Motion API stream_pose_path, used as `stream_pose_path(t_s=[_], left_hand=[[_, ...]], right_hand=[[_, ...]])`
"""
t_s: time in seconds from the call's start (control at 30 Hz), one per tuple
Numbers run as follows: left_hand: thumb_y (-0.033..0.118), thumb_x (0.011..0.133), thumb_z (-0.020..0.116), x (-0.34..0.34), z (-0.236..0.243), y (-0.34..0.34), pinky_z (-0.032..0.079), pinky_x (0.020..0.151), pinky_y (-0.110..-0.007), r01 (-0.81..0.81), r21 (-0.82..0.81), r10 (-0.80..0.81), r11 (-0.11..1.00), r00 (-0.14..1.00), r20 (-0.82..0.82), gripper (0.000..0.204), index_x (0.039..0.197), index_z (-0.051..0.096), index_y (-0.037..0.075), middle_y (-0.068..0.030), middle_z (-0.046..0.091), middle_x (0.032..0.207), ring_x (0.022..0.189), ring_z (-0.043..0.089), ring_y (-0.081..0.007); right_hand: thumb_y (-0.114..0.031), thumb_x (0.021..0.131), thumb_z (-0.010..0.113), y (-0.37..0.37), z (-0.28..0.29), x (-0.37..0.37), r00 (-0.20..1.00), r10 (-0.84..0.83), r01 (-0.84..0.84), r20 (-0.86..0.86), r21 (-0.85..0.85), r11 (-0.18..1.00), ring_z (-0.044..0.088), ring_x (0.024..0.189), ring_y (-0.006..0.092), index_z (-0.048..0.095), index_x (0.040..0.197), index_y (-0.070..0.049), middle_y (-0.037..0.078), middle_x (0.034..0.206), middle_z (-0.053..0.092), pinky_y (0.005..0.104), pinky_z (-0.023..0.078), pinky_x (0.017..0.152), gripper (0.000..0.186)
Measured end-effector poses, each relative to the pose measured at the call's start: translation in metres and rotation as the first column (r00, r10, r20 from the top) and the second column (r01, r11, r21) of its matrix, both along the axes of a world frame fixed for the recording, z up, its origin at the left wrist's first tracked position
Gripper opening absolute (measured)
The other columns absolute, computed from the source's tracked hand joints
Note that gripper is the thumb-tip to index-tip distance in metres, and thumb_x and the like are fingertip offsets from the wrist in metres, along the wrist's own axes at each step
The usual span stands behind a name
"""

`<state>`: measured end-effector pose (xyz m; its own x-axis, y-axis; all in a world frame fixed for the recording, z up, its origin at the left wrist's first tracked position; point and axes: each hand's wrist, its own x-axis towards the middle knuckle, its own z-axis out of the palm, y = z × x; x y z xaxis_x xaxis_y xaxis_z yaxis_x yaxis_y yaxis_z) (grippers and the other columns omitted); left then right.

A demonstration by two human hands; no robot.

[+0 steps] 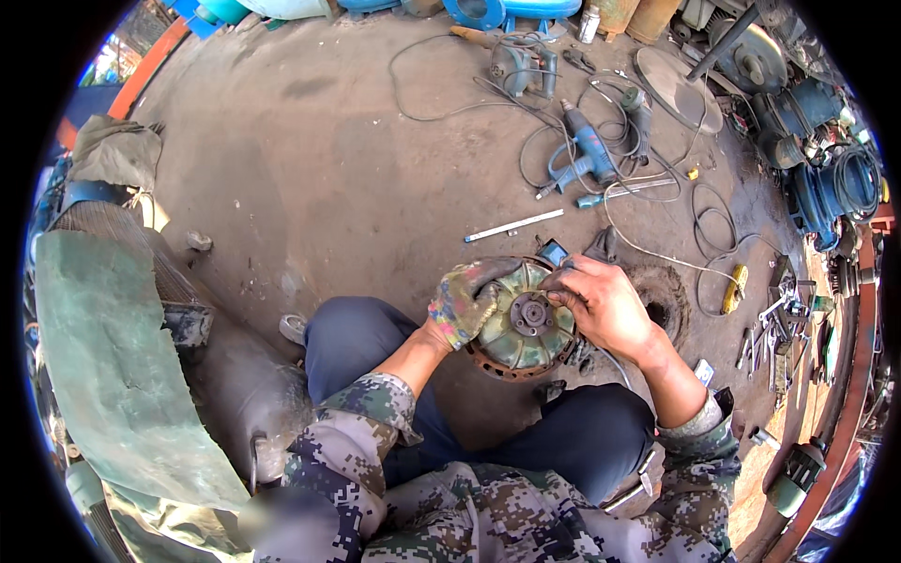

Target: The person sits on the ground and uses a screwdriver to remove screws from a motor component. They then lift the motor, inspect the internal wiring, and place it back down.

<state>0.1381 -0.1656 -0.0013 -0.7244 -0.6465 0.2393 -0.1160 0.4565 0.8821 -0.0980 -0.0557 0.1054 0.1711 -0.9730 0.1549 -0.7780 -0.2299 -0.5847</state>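
- While the left hand (462,298), gloved in soiled, multicoloured fabric, is steadying the round, ribbed, greenish metal part (507,349), the bare right hand (601,296) is working at its upper-right edge.
- The left fingers are curling over the upper-left edge in a half-closed hold; the right thumb and fingertips are sitting close together — whether they are pinching something small, I cannot tell.
- The part is lying in front of the person, just beyond the gap between the knees, its dark, round metal hub (532,314) facing up and a rusty, perforated metal ring (516,373) showing under its near edge.
- For good work, the left palm should be bearing down evenly — a lopsided press could be tilting the part — while the right fingertips are keeping tight to the rim.
- The brown, stained floor (310,188) is stretching widely ahead and leftward, giving the left arm the easier swing.
- Ahead-right, a blue, pistol-shaped power tool (589,145) and, farther right, a yellow connector block (736,289) are narrowing the right arm's room.
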Motion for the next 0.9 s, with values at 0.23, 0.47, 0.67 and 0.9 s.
stream_pose_path(t_s=[0.23, 0.47, 0.67, 0.9], left_hand=[[0.016, 0.094, 0.062, 0.001, -0.015, -0.002, 0.053, 0.108, -0.046, 0.016, 0.022, -0.015, 1.000, 0.998, -0.056, 0.043, 0.134, 0.072, 0.005, -0.0200, 0.073, 0.134, 0.123, 0.069, -0.0404], [0.017, 0.094, 0.061, -0.001, -0.017, -0.002, 0.053, 0.108, -0.047, 0.003, -0.032, -0.004, 0.999, 1.000, -0.028, 0.043, 0.134, 0.072, 0.004, -0.0205, 0.073, 0.133, 0.124, 0.069, -0.0413], [0.016, 0.096, 0.058, 0.000, -0.005, -0.001, 0.053, 0.109, -0.047, 0.012, 0.019, -0.012, 1.000, 0.999, -0.050, 0.042, 0.133, 0.072, 0.003, -0.0207, 0.073, 0.134, 0.125, 0.069, -0.0415], [0.014, 0.096, 0.058, -0.001, -0.004, 0.000, 0.053, 0.108, -0.046, 0.006, 0.077, -0.002, 0.997, 0.998, -0.055, 0.041, 0.133, 0.072, 0.004, -0.0201, 0.073, 0.131, 0.124, 0.069, -0.0414]], right_hand=[[0.003, 0.082, 0.076, -0.010, 0.000, -0.002, 0.995, 0.059, -0.066, -0.080, -0.096, 0.993, 0.067, 0.083, 0.0362, 0.077, 0.102, -0.007, 0.012, 0.090, 0.066, 0.0449, 0.056, 0.073, 0.022], [-0.005, 0.079, 0.077, -0.007, 0.022, 0.002, 0.951, 0.082, -0.110, -0.300, -0.080, 0.991, 0.066, 0.084, 0.0372, 0.075, 0.095, -0.008, 0.011, 0.084, 0.061, 0.0481, 0.055, 0.070, 0.016], [-0.008, 0.090, 0.076, 0.009, 0.025, 0.027, 0.995, -0.061, 0.069, -0.078, 0.097, 0.993, 0.069, 0.090, 0.0440, 0.072, 0.104, -0.005, 0.016, 0.097, 0.066, 0.0512, 0.057, 0.074, 0.015], [0.000, 0.084, 0.071, 0.045, 0.046, 0.055, 0.973, -0.060, 0.105, -0.222, 0.198, 0.975, 0.068, 0.096, 0.0439, 0.067, 0.133, -0.006, 0.020, 0.105, 0.062, 0.0518, 0.058, 0.080, 0.050]])
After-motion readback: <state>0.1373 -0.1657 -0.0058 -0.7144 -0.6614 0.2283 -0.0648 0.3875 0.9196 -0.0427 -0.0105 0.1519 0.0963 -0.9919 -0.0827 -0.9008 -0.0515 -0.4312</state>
